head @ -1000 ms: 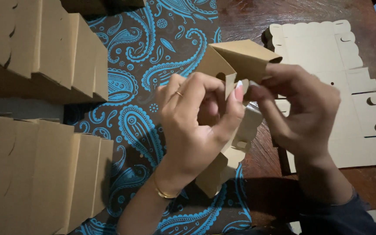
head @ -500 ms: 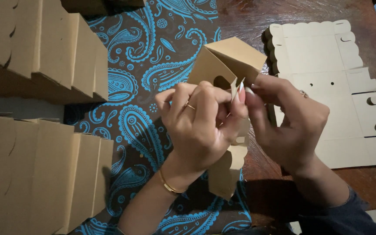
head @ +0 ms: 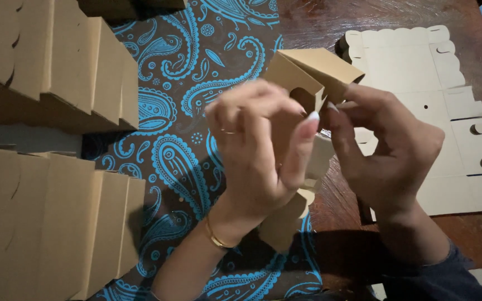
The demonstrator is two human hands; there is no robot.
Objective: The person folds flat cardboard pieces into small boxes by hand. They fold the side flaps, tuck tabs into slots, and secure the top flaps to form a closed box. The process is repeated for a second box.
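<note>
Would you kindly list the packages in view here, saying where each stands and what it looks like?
Half-folded box: plain tan card, held up at centre by left hand and right hand.
Flat box blanks: pale tan stack with scalloped edges, lying right on the wooden table.
Folded boxes: two rows at left, tan, standing side by side.
No labels, signs or screens.

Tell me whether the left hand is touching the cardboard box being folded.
Touching. The head view shows the left hand wrapped around the half-folded cardboard box, its fingers pressed on the flaps, opposite the right hand.
</note>
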